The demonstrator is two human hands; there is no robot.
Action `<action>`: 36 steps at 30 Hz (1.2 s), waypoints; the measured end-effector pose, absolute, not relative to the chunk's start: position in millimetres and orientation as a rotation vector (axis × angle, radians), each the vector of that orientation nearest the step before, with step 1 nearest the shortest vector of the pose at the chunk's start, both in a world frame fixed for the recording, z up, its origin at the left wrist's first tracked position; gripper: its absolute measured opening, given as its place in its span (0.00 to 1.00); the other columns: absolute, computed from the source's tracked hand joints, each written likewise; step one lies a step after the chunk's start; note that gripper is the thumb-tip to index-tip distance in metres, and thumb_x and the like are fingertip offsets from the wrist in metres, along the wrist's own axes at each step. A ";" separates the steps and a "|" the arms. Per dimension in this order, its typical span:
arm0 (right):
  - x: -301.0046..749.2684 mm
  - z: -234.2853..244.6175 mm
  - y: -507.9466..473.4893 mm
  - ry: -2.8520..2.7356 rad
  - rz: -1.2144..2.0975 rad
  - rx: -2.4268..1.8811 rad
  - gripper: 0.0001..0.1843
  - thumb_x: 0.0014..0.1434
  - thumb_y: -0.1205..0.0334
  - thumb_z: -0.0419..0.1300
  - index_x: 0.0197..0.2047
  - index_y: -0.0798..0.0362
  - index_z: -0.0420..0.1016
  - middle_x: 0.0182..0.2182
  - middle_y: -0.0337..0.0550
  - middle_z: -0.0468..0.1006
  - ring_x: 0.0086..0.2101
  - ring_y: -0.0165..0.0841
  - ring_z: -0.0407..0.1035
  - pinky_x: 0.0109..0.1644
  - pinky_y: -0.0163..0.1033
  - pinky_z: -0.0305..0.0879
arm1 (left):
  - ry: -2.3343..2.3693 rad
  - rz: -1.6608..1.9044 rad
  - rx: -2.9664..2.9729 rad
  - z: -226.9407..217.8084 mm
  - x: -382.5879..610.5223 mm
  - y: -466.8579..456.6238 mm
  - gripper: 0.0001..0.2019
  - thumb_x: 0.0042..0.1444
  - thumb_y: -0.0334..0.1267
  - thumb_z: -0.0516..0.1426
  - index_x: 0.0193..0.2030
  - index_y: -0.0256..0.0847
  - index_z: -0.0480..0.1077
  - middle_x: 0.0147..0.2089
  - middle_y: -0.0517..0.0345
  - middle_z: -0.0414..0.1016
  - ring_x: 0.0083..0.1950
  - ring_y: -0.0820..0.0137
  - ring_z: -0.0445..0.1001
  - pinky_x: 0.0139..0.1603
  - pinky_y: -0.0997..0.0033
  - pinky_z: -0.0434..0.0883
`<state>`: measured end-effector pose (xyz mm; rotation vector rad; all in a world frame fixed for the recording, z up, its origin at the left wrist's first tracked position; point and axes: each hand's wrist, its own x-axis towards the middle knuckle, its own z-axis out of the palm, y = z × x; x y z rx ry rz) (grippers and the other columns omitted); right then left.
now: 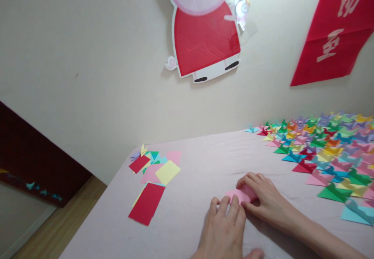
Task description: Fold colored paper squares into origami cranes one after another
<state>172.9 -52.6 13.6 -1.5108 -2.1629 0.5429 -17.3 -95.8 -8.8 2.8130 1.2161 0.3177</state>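
The table (187, 165) carries a pale pink cover. Rows of folded paper figures (327, 154) occupy its right side; loose coloured sheets (154, 181) lie well apart at its left. The right hand (263, 198) has its grip clenched over the right end of the pink paper (241, 194), which lies at the table's near centre. The left hand (224, 228) has its grip released, fingertips pressing flat on the paper's near edge.

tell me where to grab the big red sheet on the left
Grip the near corner of the red sheet, coming from the near left: it lies flat on the tablecloth, that corner has bare cloth around it, while its far end meets other sheets.
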 end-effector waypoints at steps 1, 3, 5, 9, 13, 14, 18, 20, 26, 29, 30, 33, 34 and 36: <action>172.7 13.1 -52.8 -2.160 0.542 -1.519 0.11 0.49 0.67 0.58 0.38 0.49 0.72 0.40 0.44 0.76 0.43 0.43 0.66 0.49 0.49 0.60 | 1.217 0.312 2.808 -8.6 -16.9 -96.1 0.40 0.59 0.65 0.50 0.66 0.33 0.61 0.67 0.43 0.64 0.65 0.51 0.63 0.65 0.46 0.58; 172.8 11.7 -52.8 -2.149 0.548 -1.530 0.13 0.49 0.68 0.57 0.39 0.48 0.72 0.41 0.44 0.76 0.44 0.43 0.65 0.49 0.49 0.59 | 1.225 0.298 2.796 -7.6 -16.1 -96.6 0.40 0.60 0.65 0.49 0.66 0.32 0.61 0.67 0.42 0.63 0.65 0.51 0.62 0.66 0.45 0.57; 174.1 9.8 -51.9 -2.128 0.574 -1.532 0.16 0.47 0.69 0.55 0.41 0.48 0.71 0.43 0.45 0.76 0.45 0.44 0.65 0.49 0.50 0.59 | 1.234 0.277 2.789 -6.4 -15.3 -96.6 0.39 0.60 0.65 0.49 0.65 0.31 0.63 0.67 0.41 0.63 0.66 0.51 0.62 0.66 0.45 0.56; 180.4 7.1 -47.7 -2.059 0.691 -1.524 0.27 0.40 0.73 0.52 0.45 0.49 0.71 0.46 0.46 0.76 0.47 0.44 0.66 0.52 0.50 0.60 | 1.267 0.241 2.791 -5.4 -15.6 -95.8 0.39 0.57 0.66 0.51 0.60 0.31 0.66 0.66 0.39 0.64 0.66 0.51 0.62 0.66 0.46 0.57; 189.2 9.5 -42.8 -1.991 0.876 -1.502 0.34 0.36 0.71 0.50 0.51 0.51 0.69 0.47 0.48 0.75 0.50 0.45 0.65 0.57 0.50 0.59 | 1.322 0.261 2.798 -7.2 -18.6 -96.1 0.40 0.54 0.68 0.53 0.58 0.31 0.69 0.63 0.38 0.67 0.63 0.49 0.65 0.64 0.44 0.59; 191.2 10.4 -41.8 -1.972 0.927 -1.491 0.35 0.35 0.71 0.50 0.52 0.52 0.69 0.47 0.49 0.75 0.51 0.45 0.65 0.57 0.50 0.59 | 1.335 0.275 2.806 -8.1 -19.7 -96.3 0.40 0.53 0.69 0.53 0.57 0.32 0.69 0.62 0.38 0.68 0.62 0.49 0.66 0.63 0.44 0.60; 196.9 12.9 -38.2 -1.867 1.104 -1.430 0.37 0.33 0.69 0.50 0.52 0.53 0.68 0.46 0.50 0.73 0.52 0.45 0.66 0.58 0.49 0.59 | 1.378 0.359 2.835 -12.2 -25.3 -96.9 0.39 0.52 0.69 0.55 0.54 0.33 0.71 0.60 0.38 0.70 0.59 0.48 0.68 0.61 0.44 0.62; 199.5 13.4 -36.6 -1.802 1.192 -1.388 0.37 0.33 0.68 0.50 0.52 0.52 0.68 0.45 0.49 0.73 0.52 0.44 0.67 0.56 0.47 0.61 | 1.364 0.411 2.838 -12.9 -28.1 -96.3 0.37 0.51 0.68 0.56 0.52 0.33 0.72 0.60 0.38 0.71 0.59 0.48 0.69 0.60 0.43 0.63; 210.5 15.1 -33.7 -1.722 1.508 -1.238 0.37 0.34 0.68 0.52 0.53 0.50 0.68 0.40 0.42 0.75 0.47 0.41 0.70 0.48 0.41 0.65 | 1.456 0.582 2.750 -1.9 -32.2 -88.1 0.29 0.57 0.56 0.60 0.56 0.34 0.67 0.62 0.39 0.67 0.61 0.50 0.66 0.60 0.45 0.64; 213.2 20.8 -35.6 -1.795 1.576 -1.139 0.31 0.35 0.71 0.52 0.47 0.51 0.72 0.42 0.43 0.76 0.46 0.39 0.71 0.48 0.40 0.65 | 1.492 0.677 2.769 7.0 -31.7 -80.4 0.25 0.59 0.41 0.61 0.61 0.35 0.62 0.63 0.41 0.66 0.63 0.53 0.64 0.60 0.48 0.63; 213.0 24.0 -36.7 -1.826 1.590 -1.111 0.27 0.37 0.71 0.53 0.44 0.51 0.74 0.42 0.43 0.77 0.46 0.38 0.72 0.49 0.40 0.65 | 1.474 0.712 2.794 9.1 -31.4 -78.0 0.26 0.60 0.37 0.60 0.63 0.35 0.60 0.63 0.42 0.66 0.63 0.54 0.63 0.60 0.49 0.63; 209.8 35.3 -40.8 -1.913 1.646 -1.065 0.18 0.42 0.69 0.57 0.39 0.53 0.76 0.40 0.45 0.78 0.44 0.40 0.73 0.51 0.43 0.66 | 1.378 0.841 2.890 11.6 -30.8 -73.2 0.23 0.62 0.30 0.55 0.64 0.39 0.60 0.62 0.46 0.67 0.62 0.57 0.63 0.60 0.53 0.61; 208.2 38.6 -42.2 -1.929 1.666 -1.063 0.17 0.44 0.68 0.58 0.40 0.53 0.77 0.40 0.45 0.79 0.43 0.40 0.74 0.50 0.43 0.67 | 1.335 0.885 2.926 11.2 -30.7 -72.4 0.21 0.63 0.30 0.54 0.63 0.40 0.61 0.62 0.47 0.67 0.62 0.58 0.63 0.60 0.54 0.61; 204.9 43.3 -45.0 -1.973 1.645 -1.082 0.17 0.45 0.66 0.58 0.41 0.52 0.78 0.39 0.45 0.79 0.43 0.40 0.73 0.49 0.44 0.68 | 1.246 0.975 2.985 9.7 -30.8 -71.8 0.18 0.65 0.30 0.52 0.61 0.41 0.64 0.61 0.49 0.69 0.62 0.59 0.62 0.59 0.55 0.60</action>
